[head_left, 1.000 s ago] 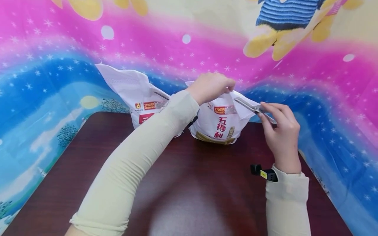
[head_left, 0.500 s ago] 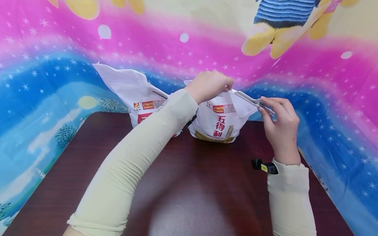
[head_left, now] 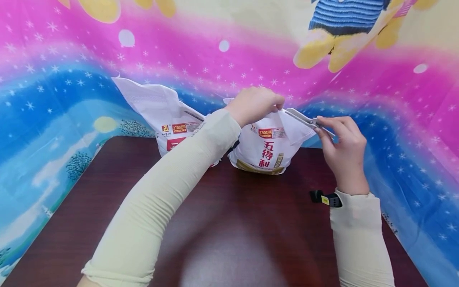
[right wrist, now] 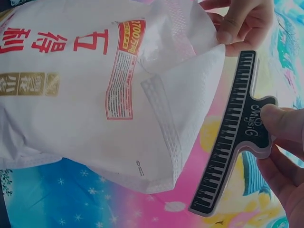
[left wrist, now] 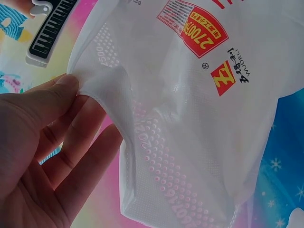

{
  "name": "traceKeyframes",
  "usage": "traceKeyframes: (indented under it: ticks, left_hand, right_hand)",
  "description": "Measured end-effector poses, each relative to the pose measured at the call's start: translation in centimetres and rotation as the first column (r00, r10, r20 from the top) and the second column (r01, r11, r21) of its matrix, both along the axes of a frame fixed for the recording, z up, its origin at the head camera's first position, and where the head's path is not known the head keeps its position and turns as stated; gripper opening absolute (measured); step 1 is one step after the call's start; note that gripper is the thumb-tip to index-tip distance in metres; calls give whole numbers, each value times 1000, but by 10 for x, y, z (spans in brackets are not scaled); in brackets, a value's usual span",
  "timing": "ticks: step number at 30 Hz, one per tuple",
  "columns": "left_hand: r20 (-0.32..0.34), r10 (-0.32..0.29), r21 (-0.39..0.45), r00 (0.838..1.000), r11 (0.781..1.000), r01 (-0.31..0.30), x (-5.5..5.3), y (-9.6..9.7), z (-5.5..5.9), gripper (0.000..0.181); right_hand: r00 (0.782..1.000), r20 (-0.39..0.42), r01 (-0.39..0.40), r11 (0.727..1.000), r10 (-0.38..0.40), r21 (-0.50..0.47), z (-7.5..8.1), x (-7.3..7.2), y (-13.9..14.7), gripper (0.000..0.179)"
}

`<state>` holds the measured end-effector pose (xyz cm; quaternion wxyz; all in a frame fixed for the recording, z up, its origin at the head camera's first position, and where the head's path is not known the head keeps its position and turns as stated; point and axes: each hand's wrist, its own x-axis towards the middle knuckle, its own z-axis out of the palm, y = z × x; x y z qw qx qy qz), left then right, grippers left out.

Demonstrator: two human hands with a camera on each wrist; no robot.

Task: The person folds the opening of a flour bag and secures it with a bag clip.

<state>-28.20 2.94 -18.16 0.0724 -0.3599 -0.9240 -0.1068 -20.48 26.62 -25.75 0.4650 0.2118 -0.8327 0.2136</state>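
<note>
A white flour bag [head_left: 267, 139] with red lettering stands upright on the table. My left hand [head_left: 252, 104] pinches its top edge between thumb and fingers, as the left wrist view also shows for the hand [left wrist: 57, 156]. The bag's top is folded over at the corner. In my right hand [head_left: 344, 147] is a black-and-white clip [right wrist: 227, 133] with a piano-key pattern and "Music" on it, pinched by its handle tabs. The clip lies close along the bag's top edge; the right wrist view shows a gap between them.
A second white flour bag [head_left: 150, 99] stands to the left, partly hidden by my left sleeve [head_left: 168, 191]. A thin dark strip [head_left: 195, 115] lies along its folded top. Behind the dark wooden table [head_left: 222, 239] hangs a colourful printed cloth [head_left: 201, 52].
My right hand has shifted slightly up and right, and the clip's angle against the bag's top edge has changed a little. The left hand keeps its pinch on the bag.
</note>
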Motion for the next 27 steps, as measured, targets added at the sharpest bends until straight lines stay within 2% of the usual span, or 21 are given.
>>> traceKeyframes:
  ticks: [10,27]
  left_hand:
    - [-10,2,-3,1000,1000,-2,1,1,0,17]
    - [-21,-11,11,1000,1000,11,1,1,2,16]
  right_hand:
    - [1000,-7,-4,1000,4,-23,8,0,5,28]
    - [997,70,-25,999,24,26,15,-9,12,20]
